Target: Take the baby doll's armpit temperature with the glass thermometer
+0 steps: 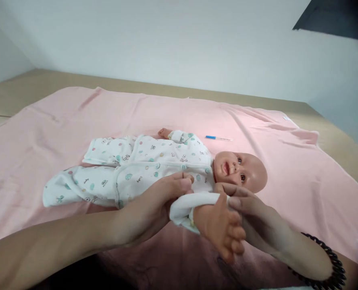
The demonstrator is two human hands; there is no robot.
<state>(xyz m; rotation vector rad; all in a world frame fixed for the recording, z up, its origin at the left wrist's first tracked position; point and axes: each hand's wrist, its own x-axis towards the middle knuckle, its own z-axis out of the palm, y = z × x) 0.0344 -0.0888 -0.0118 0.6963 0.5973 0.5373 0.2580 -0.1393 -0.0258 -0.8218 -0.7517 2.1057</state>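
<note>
A baby doll (167,159) in a white printed outfit lies on its back, its head (241,171) to the right. Its near arm is raised toward the camera, with the doll's hand (221,227) bare beyond a turned-back white sleeve (183,209). My left hand (163,197) is closed on the left side of this sleeve, thumb and fingers pinched near the doll's chest. From the right, my right hand (251,213) pinches the sleeve's edge beside the doll's wrist, just below the doll's chin. The doll's far arm rests on the blanket.
A pink blanket (112,110) with wrinkles covers most of the tan surface (55,80). A blue and clear thermometer-like stick (218,138) lies beyond the doll's shoulder. A pale wall (167,44) rises behind, with a dark panel (336,20) at upper right.
</note>
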